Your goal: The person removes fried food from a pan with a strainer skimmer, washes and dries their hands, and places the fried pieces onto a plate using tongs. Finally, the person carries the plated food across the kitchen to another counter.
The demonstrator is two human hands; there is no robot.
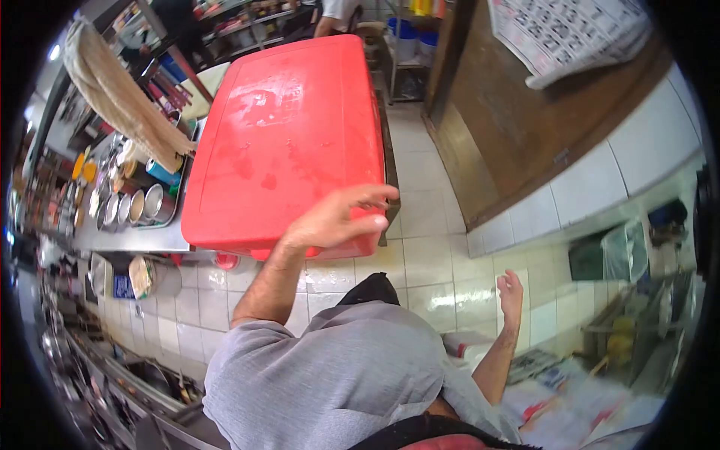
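Observation:
A large red lidded bin or cooler (pixel 292 127) stands in front of me, its top wet in places. My left hand (pixel 341 217) is over its near right corner. The fingers curve forward with the thumb apart, and nothing is in them. Whether the fingertips touch the lid I cannot tell. Out to the right, my right hand (pixel 511 295) hangs in the air above the tiled floor (pixel 435 296), fingers loosely bent and apart, holding nothing.
At left is a metal counter (pixel 165 238) with several metal cups (pixel 154 201) and a hanging cloth (pixel 112 82). A brown wooden door (pixel 517 120) with a calendar (pixel 574 34) stands at right. People (pixel 337 16) are at the back. White sacks (pixel 570 405) lie at lower right.

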